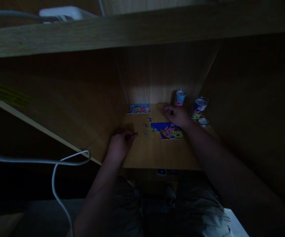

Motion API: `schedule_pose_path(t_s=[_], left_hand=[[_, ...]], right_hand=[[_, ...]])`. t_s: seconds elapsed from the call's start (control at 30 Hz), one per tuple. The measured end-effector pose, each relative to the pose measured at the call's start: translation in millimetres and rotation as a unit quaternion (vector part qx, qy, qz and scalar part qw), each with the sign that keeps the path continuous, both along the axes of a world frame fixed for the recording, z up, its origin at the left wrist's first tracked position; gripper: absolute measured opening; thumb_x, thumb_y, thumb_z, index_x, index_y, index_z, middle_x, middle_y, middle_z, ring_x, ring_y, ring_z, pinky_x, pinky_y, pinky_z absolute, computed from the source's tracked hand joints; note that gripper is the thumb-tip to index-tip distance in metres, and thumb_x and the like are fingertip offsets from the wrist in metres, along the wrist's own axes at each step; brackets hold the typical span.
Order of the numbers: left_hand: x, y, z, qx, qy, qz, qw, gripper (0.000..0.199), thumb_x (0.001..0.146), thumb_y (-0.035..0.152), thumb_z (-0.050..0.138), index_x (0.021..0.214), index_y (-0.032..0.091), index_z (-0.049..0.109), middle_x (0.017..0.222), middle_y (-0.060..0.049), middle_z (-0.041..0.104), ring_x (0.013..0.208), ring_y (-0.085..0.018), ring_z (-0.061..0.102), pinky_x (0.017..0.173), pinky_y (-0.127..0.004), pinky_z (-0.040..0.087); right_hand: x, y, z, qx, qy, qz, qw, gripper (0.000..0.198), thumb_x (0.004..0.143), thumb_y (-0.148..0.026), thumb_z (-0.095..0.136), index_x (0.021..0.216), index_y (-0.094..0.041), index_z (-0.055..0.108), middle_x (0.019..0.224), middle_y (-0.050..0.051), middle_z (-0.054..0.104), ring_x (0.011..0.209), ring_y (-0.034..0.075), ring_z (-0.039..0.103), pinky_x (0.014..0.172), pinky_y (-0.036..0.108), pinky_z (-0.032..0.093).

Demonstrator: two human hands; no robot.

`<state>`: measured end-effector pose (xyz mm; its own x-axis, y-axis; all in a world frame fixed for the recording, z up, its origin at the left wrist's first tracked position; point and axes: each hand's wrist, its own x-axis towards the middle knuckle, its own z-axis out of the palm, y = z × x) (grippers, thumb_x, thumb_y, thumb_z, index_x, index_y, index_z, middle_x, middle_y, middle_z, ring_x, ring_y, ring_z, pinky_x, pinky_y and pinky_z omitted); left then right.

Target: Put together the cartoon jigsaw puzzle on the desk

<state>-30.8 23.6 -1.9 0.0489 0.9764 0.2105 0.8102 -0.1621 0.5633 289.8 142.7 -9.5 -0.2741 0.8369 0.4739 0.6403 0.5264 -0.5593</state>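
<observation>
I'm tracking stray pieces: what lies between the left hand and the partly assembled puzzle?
In the head view, a few loose puzzle pieces lie on the wooden surface between the left hand and the partly assembled puzzle.

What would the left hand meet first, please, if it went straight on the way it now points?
The left hand would probably meet the loose puzzle pieces first, before the partly assembled puzzle; depth is unclear in this dim view, so it might pass above them.
</observation>
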Motion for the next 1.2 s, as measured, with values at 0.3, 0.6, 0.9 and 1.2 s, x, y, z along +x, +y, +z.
schedule_pose_path(t_s=[0.3, 0.6, 0.9, 1.2], left_hand=[[3, -1, 0.9, -0.005, -0.01, -0.047, 0.999, 0.022, 0.095, 0.041, 0.069, 0.106, 0.024, 0.079, 0.105, -0.004, 0.081, 0.094, -0.023, 0.075, 0.085, -0.033, 0.055], [6, -5, 1.7, -0.019, -0.04, -0.083, 0.996, 0.023, 0.092, 0.043, 0.074, 0.099, 0.022, 0.078, 0.101, -0.004, 0.08, 0.088, -0.021, 0.073, 0.084, -0.032, 0.054], [8, -8, 2.1, -0.042, -0.084, -0.123, 0.988, 0.021, 0.089, 0.039, 0.078, 0.098, 0.02, 0.075, 0.098, -0.003, 0.078, 0.088, -0.019, 0.07, 0.084, -0.031, 0.054], [6, -8, -1.8, -0.029, -0.096, -0.129, 0.987, 0.015, 0.087, 0.033, 0.08, 0.094, 0.021, 0.073, 0.094, -0.001, 0.077, 0.087, -0.018, 0.07, 0.08, -0.03, 0.053]], right_hand=[[-1, 1, 7, -0.017, -0.032, 0.003, 0.999, 0.036, 0.099, -0.045, 0.055, 0.1, -0.018, 0.078, 0.084, 0.006, 0.076, 0.073, 0.02, 0.065, 0.068, 0.031, 0.047], [-4, -5, 14, -0.016, -0.029, 0.005, 0.999, 0.041, 0.099, -0.052, 0.057, 0.096, -0.017, 0.077, 0.082, 0.005, 0.073, 0.074, 0.019, 0.062, 0.069, 0.031, 0.045], [-7, -6, 14, -0.028, -0.021, 0.009, 0.999, 0.043, 0.099, -0.056, 0.057, 0.095, -0.018, 0.077, 0.082, 0.006, 0.074, 0.073, 0.02, 0.062, 0.068, 0.032, 0.045], [-10, -8, 15, -0.034, -0.026, 0.011, 0.999, 0.038, 0.098, -0.051, 0.058, 0.094, -0.017, 0.076, 0.08, 0.005, 0.072, 0.072, 0.019, 0.061, 0.068, 0.031, 0.044]])
